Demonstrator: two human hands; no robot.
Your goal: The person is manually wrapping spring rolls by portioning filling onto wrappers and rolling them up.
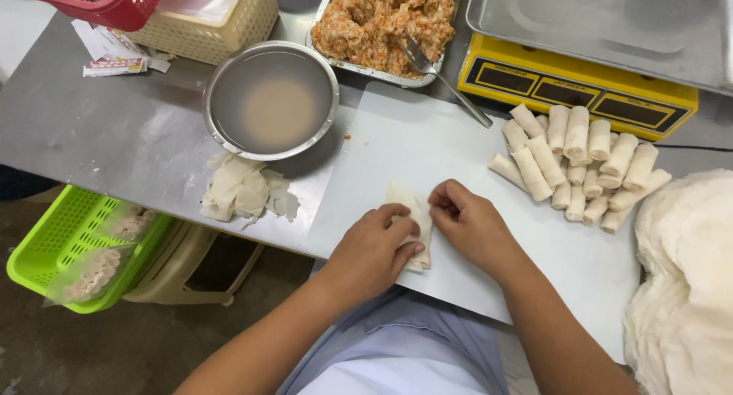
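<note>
My left hand [372, 251] and my right hand [472, 225] both press on a pale spring roll wrapper [410, 202] that is partly folded on a white board [427, 147]. The fingers of both hands pinch its folded edges near the board's front. Only the wrapper's upper corner and a strip between the hands show. A pile of several finished rolls [576, 162] lies to the right on the board.
A metal bowl of cloudy liquid [271, 101] sits at the upper left, wrapper scraps [244, 192] below it. A tray of orange filling [385, 21] holds a spoon [450, 82]. A yellow scale [573, 82] stands behind, a wrapper stack [687, 273] at right, a green basket [76, 246] at lower left.
</note>
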